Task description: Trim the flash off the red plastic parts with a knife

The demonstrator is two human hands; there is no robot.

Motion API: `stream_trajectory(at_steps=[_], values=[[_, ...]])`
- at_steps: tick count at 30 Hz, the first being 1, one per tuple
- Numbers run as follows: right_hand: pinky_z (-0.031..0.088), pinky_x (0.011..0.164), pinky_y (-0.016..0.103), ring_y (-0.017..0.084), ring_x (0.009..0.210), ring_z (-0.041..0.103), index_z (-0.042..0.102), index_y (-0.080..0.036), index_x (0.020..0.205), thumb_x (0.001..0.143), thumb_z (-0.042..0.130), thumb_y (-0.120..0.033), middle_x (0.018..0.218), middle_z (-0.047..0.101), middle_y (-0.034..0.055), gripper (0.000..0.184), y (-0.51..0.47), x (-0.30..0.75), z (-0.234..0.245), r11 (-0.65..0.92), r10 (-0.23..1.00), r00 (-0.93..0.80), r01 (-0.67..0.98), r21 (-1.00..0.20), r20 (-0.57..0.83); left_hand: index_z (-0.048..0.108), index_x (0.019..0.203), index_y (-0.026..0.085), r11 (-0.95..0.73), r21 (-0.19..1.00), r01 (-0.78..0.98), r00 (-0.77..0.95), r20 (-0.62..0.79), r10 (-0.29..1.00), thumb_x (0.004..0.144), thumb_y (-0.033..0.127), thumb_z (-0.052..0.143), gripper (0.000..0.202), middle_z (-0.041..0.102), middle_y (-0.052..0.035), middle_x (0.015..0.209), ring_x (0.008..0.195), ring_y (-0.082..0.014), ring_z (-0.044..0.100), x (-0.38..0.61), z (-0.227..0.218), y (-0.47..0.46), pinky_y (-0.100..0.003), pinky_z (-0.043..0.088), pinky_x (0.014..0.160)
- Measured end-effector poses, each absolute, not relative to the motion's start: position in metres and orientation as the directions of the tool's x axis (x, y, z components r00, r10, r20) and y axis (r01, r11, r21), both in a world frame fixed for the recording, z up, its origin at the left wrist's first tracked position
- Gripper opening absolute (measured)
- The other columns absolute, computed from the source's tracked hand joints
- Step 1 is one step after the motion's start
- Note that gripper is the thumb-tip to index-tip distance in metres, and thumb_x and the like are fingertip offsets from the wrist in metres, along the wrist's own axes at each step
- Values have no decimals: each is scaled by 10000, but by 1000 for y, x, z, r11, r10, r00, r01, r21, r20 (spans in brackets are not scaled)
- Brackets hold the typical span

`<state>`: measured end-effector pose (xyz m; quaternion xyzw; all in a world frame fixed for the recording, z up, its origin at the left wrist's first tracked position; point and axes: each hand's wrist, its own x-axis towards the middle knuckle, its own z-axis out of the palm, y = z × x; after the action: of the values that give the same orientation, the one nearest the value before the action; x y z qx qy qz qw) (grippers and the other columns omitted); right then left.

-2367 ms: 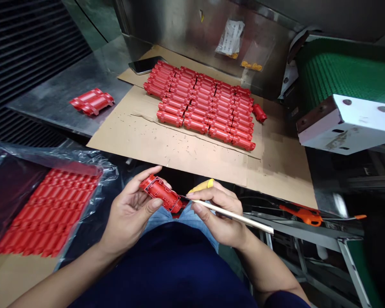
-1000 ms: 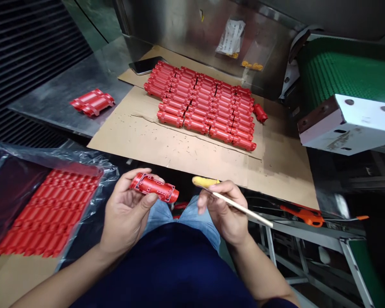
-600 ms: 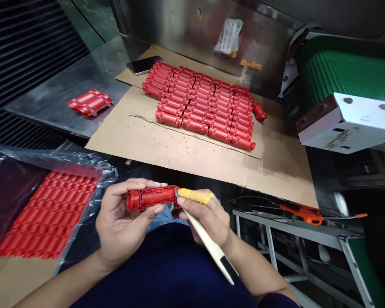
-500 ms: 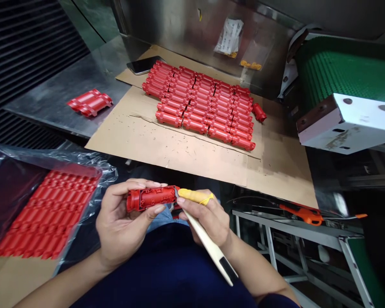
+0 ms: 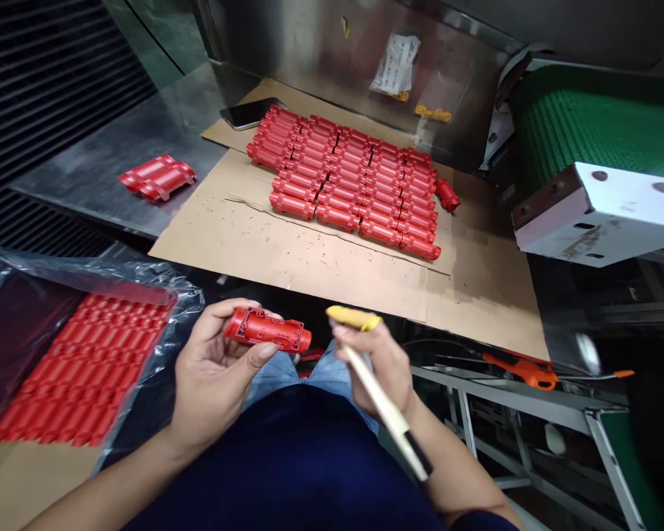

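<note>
My left hand (image 5: 207,387) grips a red plastic housing (image 5: 271,331) between thumb and fingers, its hollow inner side with ribs and a dark edge line facing up. My right hand (image 5: 379,365) is closed around a long cream-handled tool (image 5: 379,398) with a black patch near its rear end; the working tip is mostly hidden by the fingers. A yellow finger cover (image 5: 351,317) sits on the right index finger. There is a gap between the right hand and the housing.
Rows of red housings (image 5: 359,177) lie on cardboard (image 5: 321,254), beside a phone (image 5: 249,114). Two more red pieces (image 5: 158,177) rest on the metal table at left. A plastic-lined box of red parts (image 5: 88,361) stands lower left. A green conveyor belt (image 5: 597,118) and orange-handled tool (image 5: 531,372) are at right.
My right hand and the tool have moved right, away from the housing's end. The housing has tilted and turned in my left hand, its right end now lower.
</note>
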<state>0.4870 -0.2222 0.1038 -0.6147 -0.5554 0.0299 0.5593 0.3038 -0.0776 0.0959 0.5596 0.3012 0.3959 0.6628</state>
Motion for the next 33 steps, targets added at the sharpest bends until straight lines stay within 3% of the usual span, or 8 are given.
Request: stream_trajectory(at_steps=[2,4,8,13,20,26,33], values=[[731,799,337,188,894,809,736,-249,1330,1069,665,-102,1137,807,87,308,-225,488,102,185,649,599,473,-861,469,710,1342,250,62,979,-194,526,51,849,875,160,930,524,815,-43,1161,1030,-183,806,303,96,-77,-239,672,908],[738,817,340,182,878,811,761,-253,1313,1061,697,-111,1089,810,68,297,-227,488,103,174,655,629,414,-894,419,713,1370,250,7,981,-192,532,99,841,876,137,923,548,809,-49,1188,1052,-191,807,303,96,-78,-252,677,919],[747,881,366,236,1073,815,758,-236,1404,1032,747,-100,1356,763,146,397,-228,483,112,304,729,354,600,-740,586,724,1392,263,-234,953,-194,524,302,797,840,50,918,622,798,-41,1213,1104,-207,798,306,98,-80,-310,680,988],[744,879,382,253,1063,803,619,-200,1586,1027,763,-80,1231,810,140,590,-221,482,118,381,738,124,734,-561,663,733,1406,281,-416,866,-276,537,498,681,824,-41,866,679,781,-54,1241,1151,-260,769,308,100,-79,-431,680,1005],[739,873,355,238,1019,800,662,-159,1526,1031,757,-79,1118,825,118,510,-216,482,115,394,749,72,750,-531,659,721,1442,282,-454,845,-283,540,532,652,833,-57,842,707,770,-68,1262,1167,-269,759,307,95,-78,-440,683,979],[729,846,383,254,1023,792,680,-122,1478,1054,718,-78,1122,834,138,428,-221,483,122,373,761,38,792,-484,648,735,1427,344,-465,850,-249,514,523,680,848,72,894,660,795,-56,1217,1097,-299,783,306,95,-80,-482,721,871],[737,903,391,263,1104,782,712,-124,1463,1000,768,-36,1221,802,168,475,-232,487,127,325,748,143,773,-545,648,734,1433,396,-460,867,-191,503,489,713,855,88,868,668,779,-79,1192,1073,-340,761,305,99,-80,-557,700,854]])
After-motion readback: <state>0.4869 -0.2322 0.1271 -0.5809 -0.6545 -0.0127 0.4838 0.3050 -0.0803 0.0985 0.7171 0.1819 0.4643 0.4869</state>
